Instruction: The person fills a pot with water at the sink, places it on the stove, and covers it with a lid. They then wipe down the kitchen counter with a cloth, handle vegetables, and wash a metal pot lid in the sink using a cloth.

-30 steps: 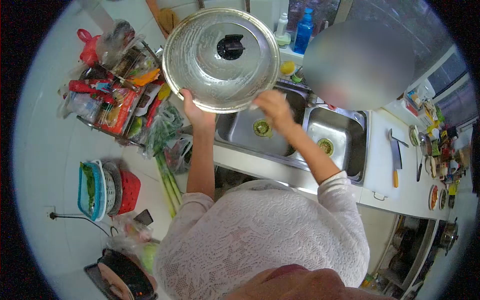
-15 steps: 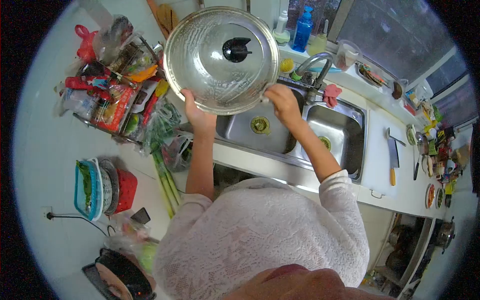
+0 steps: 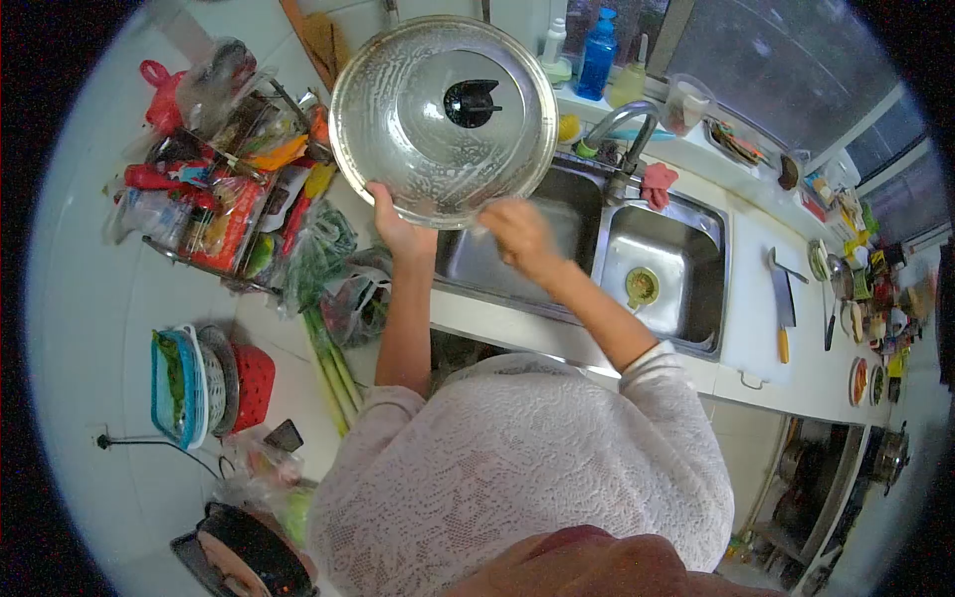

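A round glass pot lid [image 3: 398, 129] with a metal rim and a black knob [image 3: 472, 103] is held up, tilted, over the left part of the sink [image 3: 567, 229]. Whitish, foamy streaks cover its glass. My left hand [image 3: 406, 231] grips the rim at the lower left, thumb on the face towards me. At the lower right edge of the lid is my right hand [image 3: 519, 237], closed and smeared by motion. A small pale bit shows at its fingertips, too blurred to name.
The tap [image 3: 637, 124] rises behind the sink, with a pink cloth [image 3: 657, 185] beside it. A cleaver [image 3: 784, 303] lies on the white cutting board [image 3: 753, 338] to the right. Bagged goods crowd a rack [image 3: 214, 259] at left, near leeks [image 3: 333, 373].
My right hand has moved left and slightly down along the lid's lower edge. My left hand and the lid have stayed almost in place.
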